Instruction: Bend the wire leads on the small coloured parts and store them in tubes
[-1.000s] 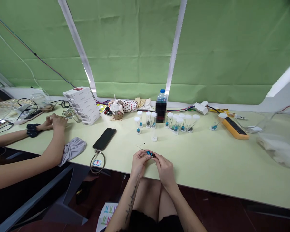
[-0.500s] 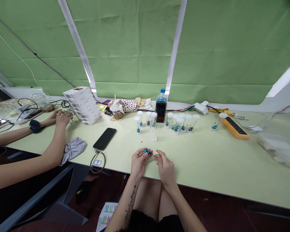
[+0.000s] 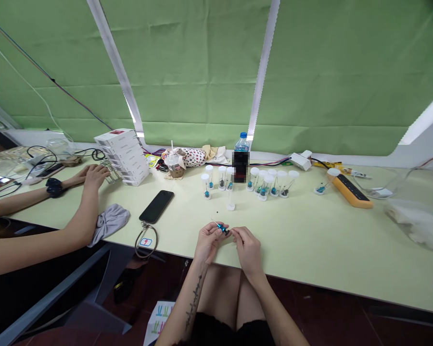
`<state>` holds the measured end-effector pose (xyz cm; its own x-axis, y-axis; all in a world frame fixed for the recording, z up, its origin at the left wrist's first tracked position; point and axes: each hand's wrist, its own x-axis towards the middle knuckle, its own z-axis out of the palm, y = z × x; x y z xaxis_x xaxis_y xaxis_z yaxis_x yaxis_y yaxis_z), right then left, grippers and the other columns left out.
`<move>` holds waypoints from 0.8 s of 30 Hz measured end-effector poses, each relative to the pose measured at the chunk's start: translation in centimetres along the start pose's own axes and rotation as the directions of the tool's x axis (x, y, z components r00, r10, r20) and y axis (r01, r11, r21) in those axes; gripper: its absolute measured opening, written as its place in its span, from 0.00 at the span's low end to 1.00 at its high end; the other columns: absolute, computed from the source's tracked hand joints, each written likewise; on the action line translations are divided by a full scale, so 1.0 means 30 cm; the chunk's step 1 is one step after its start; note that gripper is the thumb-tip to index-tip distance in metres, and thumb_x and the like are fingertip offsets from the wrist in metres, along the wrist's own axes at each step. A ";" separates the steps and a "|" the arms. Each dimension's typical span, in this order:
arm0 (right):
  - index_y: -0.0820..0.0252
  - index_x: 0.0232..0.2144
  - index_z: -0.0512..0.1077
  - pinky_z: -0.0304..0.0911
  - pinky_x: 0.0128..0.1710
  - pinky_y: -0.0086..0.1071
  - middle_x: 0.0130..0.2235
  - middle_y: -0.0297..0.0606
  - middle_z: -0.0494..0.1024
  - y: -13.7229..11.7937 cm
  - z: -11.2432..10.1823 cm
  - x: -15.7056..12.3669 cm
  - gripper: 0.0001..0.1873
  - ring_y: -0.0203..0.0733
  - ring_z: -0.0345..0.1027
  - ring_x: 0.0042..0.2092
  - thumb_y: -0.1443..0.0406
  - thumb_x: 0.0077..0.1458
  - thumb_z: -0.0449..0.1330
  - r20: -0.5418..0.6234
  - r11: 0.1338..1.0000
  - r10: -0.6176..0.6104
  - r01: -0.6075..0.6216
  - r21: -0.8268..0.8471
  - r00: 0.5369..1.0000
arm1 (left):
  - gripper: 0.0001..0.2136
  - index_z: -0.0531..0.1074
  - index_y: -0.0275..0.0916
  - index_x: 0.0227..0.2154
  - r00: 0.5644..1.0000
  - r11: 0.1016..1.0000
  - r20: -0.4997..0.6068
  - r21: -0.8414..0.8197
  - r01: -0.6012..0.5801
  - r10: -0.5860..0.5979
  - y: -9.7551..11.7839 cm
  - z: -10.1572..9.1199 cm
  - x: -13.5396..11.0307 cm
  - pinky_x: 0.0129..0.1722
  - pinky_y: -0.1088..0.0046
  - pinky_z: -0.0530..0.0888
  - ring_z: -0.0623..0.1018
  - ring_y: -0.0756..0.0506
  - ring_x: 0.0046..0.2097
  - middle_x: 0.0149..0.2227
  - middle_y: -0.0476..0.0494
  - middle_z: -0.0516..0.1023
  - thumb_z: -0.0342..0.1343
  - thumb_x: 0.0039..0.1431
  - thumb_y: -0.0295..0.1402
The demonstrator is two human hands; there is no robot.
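Note:
My left hand [image 3: 208, 240] pinches a small blue metallic tool [image 3: 222, 228] with a thin metal shaft and a dark end. The shaft points up and to the left, over the table. My right hand [image 3: 248, 247] has its thumb and fingertips pinched together beside the dark end; what lies between them is too small to make out. Beyond the hands stands a clear tube [image 3: 231, 203]. Behind it are several white-capped tubes [image 3: 262, 185] containing blue and dark pieces with thin metal shafts. A tiny dark speck [image 3: 217, 212] lies on the table short of the clear tube.
Left of my hands lie a black phone [image 3: 157, 206] with a strap and a grey cloth [image 3: 110, 222]. A co-worker's hands [image 3: 94, 175] are beside stacked white boxes [image 3: 124, 156]. At the back stands a bottle [image 3: 241, 144]; a yellow-and-black power strip [image 3: 351, 191] is at the right.
My right fingertips have closed into a pinch and come nearer the tool's dark end. The blue tool has shifted slightly right and tilted more. The dark speck appears a little farther right.

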<state>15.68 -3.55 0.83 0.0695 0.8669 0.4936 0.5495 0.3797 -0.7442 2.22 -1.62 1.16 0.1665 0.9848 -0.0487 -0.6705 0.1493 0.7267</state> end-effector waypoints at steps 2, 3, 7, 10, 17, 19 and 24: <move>0.59 0.32 0.70 0.62 0.30 0.29 0.31 0.37 0.73 -0.001 -0.003 0.001 0.15 0.36 0.65 0.29 0.62 0.63 0.45 -0.001 0.998 0.032 -0.032 0.047 0.999 | 0.12 0.72 0.32 0.34 1.000 1.000 0.018 -0.009 0.004 -0.004 0.002 0.004 -0.002 0.51 0.55 0.69 0.79 0.42 0.38 0.37 0.37 0.80 0.65 0.46 0.28; 0.60 0.33 0.70 0.62 0.29 0.29 0.31 0.37 0.72 -0.001 -0.004 0.002 0.15 0.35 0.64 0.28 0.62 0.63 0.45 -0.004 0.997 0.046 -0.045 0.068 0.999 | 0.12 0.72 0.32 0.35 1.000 1.000 0.026 -0.012 0.009 -0.009 0.003 0.006 -0.002 0.51 0.54 0.69 0.79 0.42 0.39 0.37 0.37 0.80 0.64 0.46 0.28; 0.60 0.38 0.70 0.63 0.27 0.29 0.34 0.38 0.73 -0.001 -0.004 0.002 0.15 0.35 0.64 0.29 0.62 0.63 0.45 -0.008 0.987 0.088 -0.086 0.133 0.996 | 0.12 0.71 0.32 0.35 0.998 1.000 0.050 -0.006 0.026 -0.026 0.004 0.010 -0.003 0.52 0.53 0.67 0.79 0.40 0.41 0.35 0.36 0.80 0.64 0.48 0.28; 0.59 0.38 0.71 0.64 0.28 0.29 0.36 0.39 0.74 -0.001 -0.003 0.001 0.14 0.36 0.66 0.30 0.61 0.62 0.46 0.006 0.984 0.093 -0.093 0.155 0.996 | 0.12 0.71 0.32 0.35 0.998 0.999 0.051 0.008 0.036 -0.036 0.001 0.009 -0.002 0.52 0.53 0.67 0.79 0.41 0.40 0.34 0.37 0.80 0.64 0.47 0.28; 0.60 0.38 0.70 0.64 0.28 0.30 0.35 0.39 0.73 0.004 -0.002 -0.003 0.15 0.34 0.64 0.28 0.63 0.63 0.44 -0.041 0.991 0.060 -0.055 0.120 0.997 | 0.13 0.71 0.32 0.36 0.999 1.000 0.046 0.012 0.024 -0.024 -0.003 0.009 -0.002 0.52 0.53 0.67 0.79 0.40 0.41 0.35 0.36 0.80 0.65 0.47 0.29; 0.60 0.40 0.69 0.65 0.28 0.30 0.36 0.40 0.73 0.004 -0.002 -0.006 0.14 0.34 0.64 0.28 0.63 0.63 0.44 -0.069 0.991 0.052 -0.043 0.123 0.996 | 0.13 0.71 0.32 0.36 0.999 1.000 0.043 0.005 0.014 -0.014 -0.005 0.006 0.001 0.52 0.54 0.68 0.79 0.41 0.41 0.35 0.36 0.80 0.64 0.47 0.29; 0.58 0.43 0.69 0.69 0.29 0.30 0.40 0.42 0.72 -0.006 -0.003 -0.013 0.12 0.37 0.69 0.35 0.62 0.61 0.50 -0.052 0.982 -0.041 0.050 0.184 0.998 | 0.13 0.71 0.33 0.36 1.000 1.000 0.002 0.005 -0.004 0.004 -0.012 -0.005 0.008 0.47 0.63 0.71 0.79 0.44 0.38 0.34 0.38 0.80 0.64 0.47 0.29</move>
<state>15.61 -3.97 0.82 0.0900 0.8325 0.5467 0.3893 0.4758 -0.7887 2.39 -1.42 0.78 0.1653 0.9852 -0.0447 -0.6677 0.1451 0.7302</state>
